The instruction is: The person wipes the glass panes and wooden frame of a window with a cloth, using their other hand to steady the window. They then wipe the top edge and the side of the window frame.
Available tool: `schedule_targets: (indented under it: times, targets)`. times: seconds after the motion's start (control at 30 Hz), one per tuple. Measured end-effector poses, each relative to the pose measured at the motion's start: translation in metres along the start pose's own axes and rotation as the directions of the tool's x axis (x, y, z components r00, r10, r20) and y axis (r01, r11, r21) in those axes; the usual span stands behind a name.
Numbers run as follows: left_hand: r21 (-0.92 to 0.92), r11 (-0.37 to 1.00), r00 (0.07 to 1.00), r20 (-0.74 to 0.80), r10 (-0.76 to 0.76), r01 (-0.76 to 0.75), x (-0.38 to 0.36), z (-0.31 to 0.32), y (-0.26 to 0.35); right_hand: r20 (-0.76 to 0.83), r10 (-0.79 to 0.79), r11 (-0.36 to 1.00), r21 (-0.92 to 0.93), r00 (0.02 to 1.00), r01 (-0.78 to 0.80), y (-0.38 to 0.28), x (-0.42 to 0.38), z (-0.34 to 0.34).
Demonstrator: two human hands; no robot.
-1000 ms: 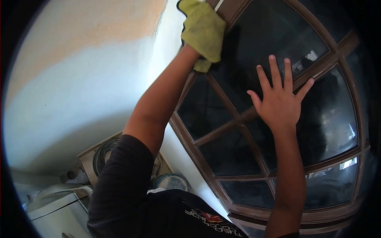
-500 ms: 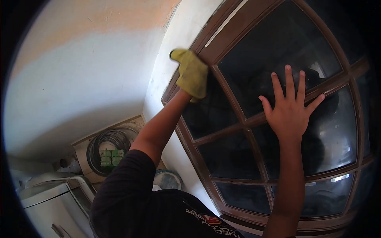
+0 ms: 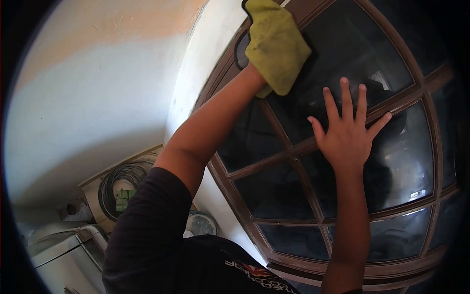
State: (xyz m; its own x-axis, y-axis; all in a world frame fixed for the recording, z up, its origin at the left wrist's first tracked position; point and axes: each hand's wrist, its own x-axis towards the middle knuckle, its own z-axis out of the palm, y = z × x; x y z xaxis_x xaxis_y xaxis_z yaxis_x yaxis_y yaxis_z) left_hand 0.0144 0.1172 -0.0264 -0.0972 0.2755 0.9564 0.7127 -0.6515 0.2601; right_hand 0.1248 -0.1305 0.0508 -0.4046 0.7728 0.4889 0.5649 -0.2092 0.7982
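Observation:
My left hand is wrapped in a yellow-green cloth (image 3: 279, 46) with a dark edge, which hides its fingers. It presses the cloth against the upper left part of a brown wooden window frame (image 3: 293, 149) with dark glass panes. The cloth overlaps the corner of a large upper pane (image 3: 338, 44). Lower and to the right, my right hand (image 3: 346, 139) lies with fingers spread over the glass and a crossbar, holding nothing.
A pale wall (image 3: 98, 88) rises on the left. On the floor below lie a coil of grey cable or hose (image 3: 108, 188) and a green block-like object (image 3: 122, 200). A round container (image 3: 202, 224) stands by the wall, and a light-coloured appliance (image 3: 71, 259) is at lower left.
My left hand has moved up and to the right along the frame with the cloth, now reaching over the upper pane. My right hand stays spread on the window; the view has shifted slightly.

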Motion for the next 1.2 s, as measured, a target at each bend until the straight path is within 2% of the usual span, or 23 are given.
schedule_targets:
  times: [0.07,0.27,0.67,0.7,0.83,0.97,1.0,1.07,1.1,1.13,1.17,1.2]
  targets:
    - [-0.154,0.988,0.983,-0.182,-0.017,-0.011,-0.007,-0.013,0.001,-0.003,0.0,1.0,0.0,1.0,0.0,0.0,0.0,0.0]
    - [-0.323,0.942,0.956,-0.293,-0.011,-0.088,0.04,-0.027,0.002,-0.01,-0.004,1.0,-0.001,1.0,0.004,-0.001,0.0,0.002]
    - [-0.246,0.968,0.984,-0.155,-0.084,0.044,0.026,-0.024,0.003,-0.001,0.007,1.0,-0.006,1.0,-0.007,-0.001,0.0,0.002]
    - [-0.242,0.969,0.984,-0.155,-0.085,0.046,0.025,-0.019,-0.001,-0.036,0.004,1.0,-0.006,0.999,-0.004,0.0,0.0,0.003]
    - [-0.01,0.988,0.977,0.152,-0.152,0.155,-0.053,-0.066,0.019,-0.062,-0.001,1.0,-0.031,0.998,-0.001,-0.001,0.0,0.004]
    - [0.241,0.949,0.855,0.43,-0.291,0.202,-0.109,-0.087,0.017,-0.049,-0.005,0.998,-0.064,0.999,0.002,-0.003,0.0,0.006]
    - [0.244,0.948,0.852,0.431,-0.297,0.207,-0.144,-0.069,0.005,-0.048,-0.011,0.998,-0.062,0.999,0.008,-0.003,0.001,0.006]
    - [0.123,0.979,0.869,0.453,-0.2,0.162,-0.221,-0.025,-0.016,-0.051,-0.005,0.997,-0.074,0.999,0.001,-0.004,0.001,0.006]
    - [0.125,0.978,0.866,0.455,-0.207,0.168,-0.207,-0.044,-0.01,-0.049,-0.011,0.997,-0.072,0.999,0.008,-0.004,0.001,0.006]
    - [0.091,0.662,0.52,0.545,-0.658,0.744,-0.179,-0.082,0.001,-0.04,-0.007,0.996,-0.091,0.999,0.003,-0.003,0.001,0.006]
    - [0.126,0.052,-0.038,0.622,-0.782,0.991,-0.164,-0.102,0.007,-0.031,-0.002,0.994,-0.109,1.0,-0.002,-0.004,0.001,0.007]
    - [0.13,0.047,-0.044,0.62,-0.783,0.99,-0.193,-0.083,0.0,-0.029,-0.008,0.994,-0.106,1.0,0.004,-0.004,0.001,0.007]
